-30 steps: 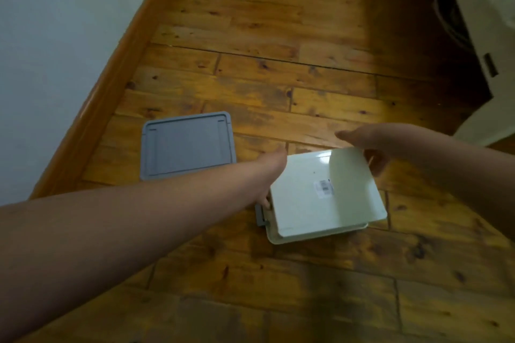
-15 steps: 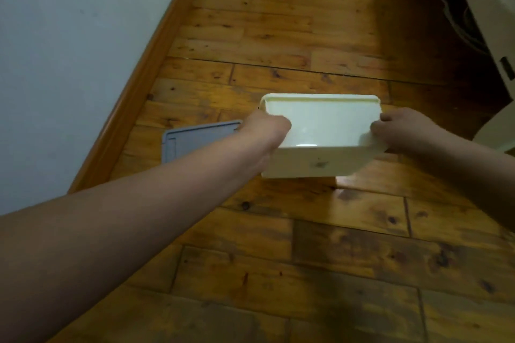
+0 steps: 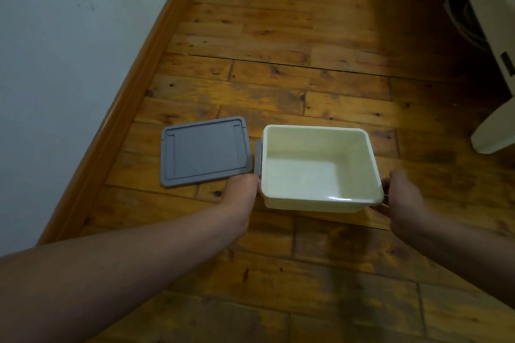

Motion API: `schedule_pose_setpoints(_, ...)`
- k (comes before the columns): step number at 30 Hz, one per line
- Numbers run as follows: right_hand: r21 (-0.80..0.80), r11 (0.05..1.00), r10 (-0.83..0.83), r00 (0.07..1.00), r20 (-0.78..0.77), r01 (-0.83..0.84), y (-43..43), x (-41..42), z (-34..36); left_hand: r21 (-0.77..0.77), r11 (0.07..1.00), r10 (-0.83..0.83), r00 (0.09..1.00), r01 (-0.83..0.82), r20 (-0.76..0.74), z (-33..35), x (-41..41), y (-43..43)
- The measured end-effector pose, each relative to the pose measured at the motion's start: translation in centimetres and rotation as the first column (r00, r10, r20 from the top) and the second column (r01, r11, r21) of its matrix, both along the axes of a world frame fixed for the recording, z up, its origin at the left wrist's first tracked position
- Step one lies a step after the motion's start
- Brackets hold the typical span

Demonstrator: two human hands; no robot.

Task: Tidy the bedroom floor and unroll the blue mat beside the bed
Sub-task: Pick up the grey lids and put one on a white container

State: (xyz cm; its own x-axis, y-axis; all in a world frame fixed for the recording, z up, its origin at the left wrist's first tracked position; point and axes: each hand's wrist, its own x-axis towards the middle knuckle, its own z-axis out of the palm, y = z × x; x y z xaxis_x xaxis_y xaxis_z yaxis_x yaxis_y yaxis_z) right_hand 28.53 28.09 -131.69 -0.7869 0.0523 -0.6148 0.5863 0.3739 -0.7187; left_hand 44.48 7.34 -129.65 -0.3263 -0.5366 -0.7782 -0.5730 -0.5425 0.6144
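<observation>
Standing upright with its open mouth to the ceiling, the cream storage box (image 3: 315, 175) was between the person's two hands, out on the wooden floor (image 3: 278, 273) and well apart from the wall-side edge. The left hand (image 3: 241, 189) gripped the box at its near left corner, just below a grey latch (image 3: 258, 157) on that side, with the fingertips tucked out of sight against the plastic. The right hand (image 3: 404, 195) held the near right corner, thumb by the rim and fingers curled beneath. Whether the box rested on the boards or hung just above them, I could not tell. A grey lid (image 3: 206, 150) lay flat on the floor just beside the box's left side, nearer the skirting board (image 3: 125, 131) and the pale wall (image 3: 69, 64). Something white (image 3: 493, 133) stood at the floor's right edge.
</observation>
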Motion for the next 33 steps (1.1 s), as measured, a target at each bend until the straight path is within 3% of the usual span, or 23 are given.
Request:
schedule_pose_setpoints(2, 0.230, 0.966, 0.138, 0.989, -0.061, -0.120, 0.3, -0.7, -0.7, 0.039, 0.999, -0.004, 1.000, 0.004, 0.014, -0.5, 0.3, 0.0)
schedule_pose_setpoints(5, 0.603, 0.764, 0.381, 0.914, -0.137, -0.228, 0.7, -1.2, -0.9, 0.079, 0.997, 0.002, 1.000, -0.001, -0.007, -0.8, 0.4, -0.4)
schedule_pose_setpoints(8, 0.718, 0.678, 0.445, 0.866, -0.228, -0.159, 0.7, -1.7, -0.9, -0.010, 0.999, -0.040, 0.999, 0.040, 0.020, -1.4, 0.4, -1.3)
schedule_pose_setpoints(10, 0.742, 0.668, 0.479, 0.798, -0.365, -0.062, -0.1, -2.5, -0.5, -0.144, 0.987, -0.063, 0.997, 0.068, 0.041, -1.7, 0.4, -2.3)
schedule_pose_setpoints(12, 0.676, 0.737, 0.500, 0.694, -0.518, -0.026, -2.1, -3.2, 0.6, -0.275, 0.956, -0.096, 0.994, 0.107, 0.051, -2.0, 0.3, -4.0)
schedule_pose_setpoints(15, 0.524, 0.833, 0.526, 0.549, -0.650, -0.177, -7.0, -3.4, 2.5, -0.451, 0.887, -0.088, 0.995, 0.101, 0.050, -2.3, 0.4, -7.1)
schedule_pose_setpoints(18, 0.432, 0.797, 0.595, 0.430, -0.679, -0.421, -13.1, -1.7, 3.9, -0.540, 0.837, -0.030, 0.994, 0.083, 0.106, -3.1, 0.2, -10.6)
schedule_pose_setpoints(20, 0.474, 0.662, 0.732, 0.368, -0.573, -0.580, -17.4, -0.2, 4.0, -0.600, 0.787, -0.007, 0.975, 0.143, 0.223, -3.7, 0.3, -13.0)
schedule_pose_setpoints(23, 0.562, 0.364, 0.930, 0.264, -0.254, -0.743, -23.0, 2.1, 2.8, -0.592, 0.777, 0.046, 0.920, 0.213, 0.390, -4.8, 1.0, -15.7)
schedule_pose_setpoints(28, 0.695, -0.038, 0.973, 0.132, 0.191, -0.718, -27.7, 3.8, -0.3, -0.442, 0.884, 0.065, 0.896, 0.153, 0.440, -6.4, 1.9, -17.5)
schedule_pose_setpoints(31, 0.600, -0.162, 0.932, 0.079, 0.354, -0.784, -29.3, 5.0, -0.9, -0.417, 0.880, -0.004, 0.882, 0.227, 0.472, -6.7, 1.9, -17.0)
schedule_pose_setpoints(33, 0.555, -0.118, 0.927, 0.109, 0.358, -0.823, -29.8, 5.8, -1.0, -0.408, 0.881, -0.017, 0.879, 0.238, 0.476, -6.6, 1.9, -16.9)
